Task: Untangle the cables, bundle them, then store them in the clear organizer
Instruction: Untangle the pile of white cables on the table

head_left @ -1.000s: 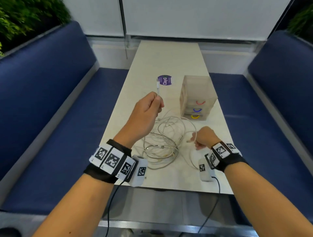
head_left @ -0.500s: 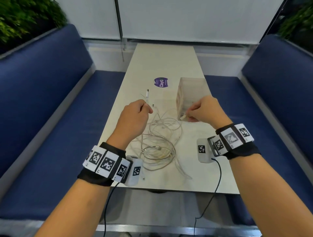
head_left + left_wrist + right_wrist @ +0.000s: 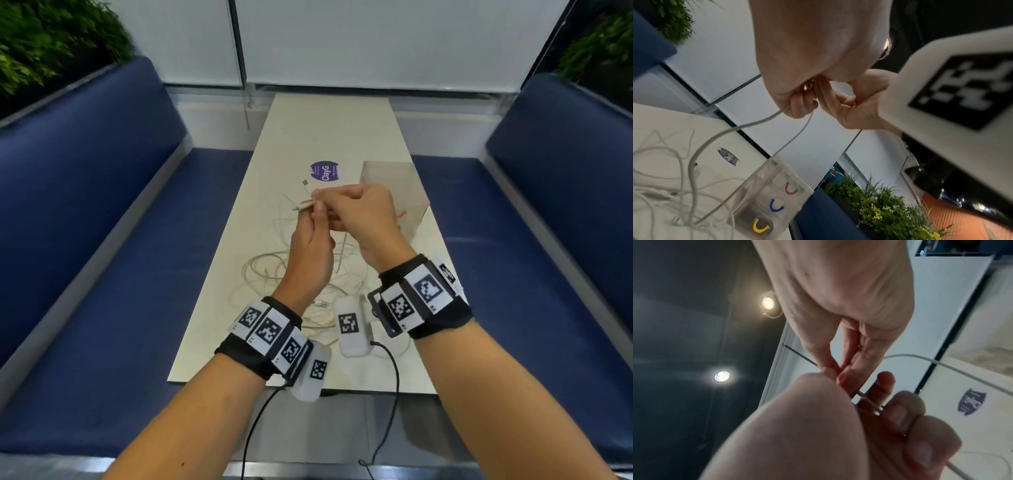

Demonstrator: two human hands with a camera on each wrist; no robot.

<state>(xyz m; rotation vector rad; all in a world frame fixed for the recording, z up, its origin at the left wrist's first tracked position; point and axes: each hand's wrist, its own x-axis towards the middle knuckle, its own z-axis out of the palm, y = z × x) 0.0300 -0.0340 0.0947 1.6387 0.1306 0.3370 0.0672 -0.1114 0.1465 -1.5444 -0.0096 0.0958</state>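
Above tabletop [image 3: 322, 130] middle, my left hand [image 3: 310, 250] and right hand [image 3: 359, 214] pinch one cable end [image 3: 305, 205]. Cables [image 3: 274, 270] tangled near front edge; none bundled; clear organizer [image 3: 407, 185] by right edge, nothing stored that I can see.

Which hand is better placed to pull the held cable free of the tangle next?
Probably the right hand: it pinches the white cable by the left hand and has room to draw away. The left can anchor the end above the tangle.
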